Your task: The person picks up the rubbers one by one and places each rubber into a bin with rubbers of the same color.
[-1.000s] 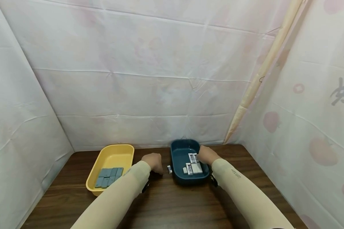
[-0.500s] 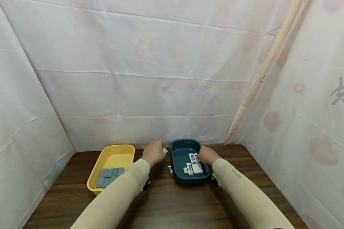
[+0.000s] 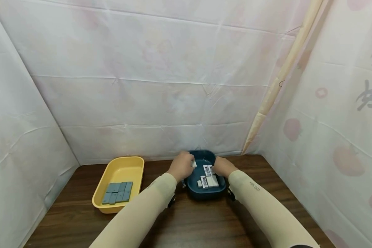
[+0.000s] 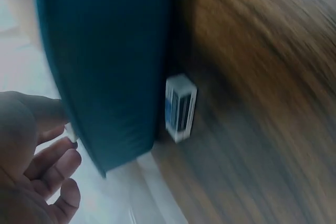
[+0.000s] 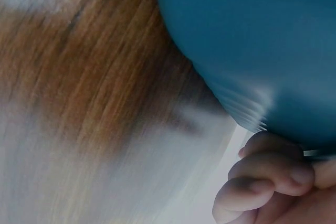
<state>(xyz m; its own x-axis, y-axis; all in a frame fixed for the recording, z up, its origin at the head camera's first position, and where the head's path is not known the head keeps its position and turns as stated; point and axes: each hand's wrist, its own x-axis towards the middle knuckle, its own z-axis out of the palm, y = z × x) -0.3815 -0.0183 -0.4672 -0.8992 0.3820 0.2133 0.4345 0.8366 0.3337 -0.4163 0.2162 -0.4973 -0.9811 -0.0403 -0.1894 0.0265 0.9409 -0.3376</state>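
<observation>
My left hand (image 3: 181, 166) is over the left rim of the dark blue basin (image 3: 193, 189). Between its thumb and fingers it pinches a small white eraser (image 3: 194, 164), mostly hidden by the hand; a bit of that eraser (image 4: 71, 131) shows in the left wrist view. At the opposite rim, my right hand (image 3: 224, 167) holds the basin, its fingers (image 5: 278, 169) curled beside the wall in the right wrist view. Several white erasers (image 3: 213, 181), some in printed sleeves, lie together inside the basin. One sleeved eraser (image 4: 180, 109) stands on the table just outside the basin's left wall.
A yellow basin (image 3: 121, 162) stands on the left of the brown wooden table (image 3: 198, 227). In it several grey blocks (image 3: 117, 193) lie in two rows. White printed curtains (image 3: 161, 103) enclose the table's back and sides, with a wrapped pole (image 3: 266, 103) at the back right.
My left hand has lifted from the table left of the blue basin and moved right over its rim, carrying the white eraser. The right hand stays at the right rim.
</observation>
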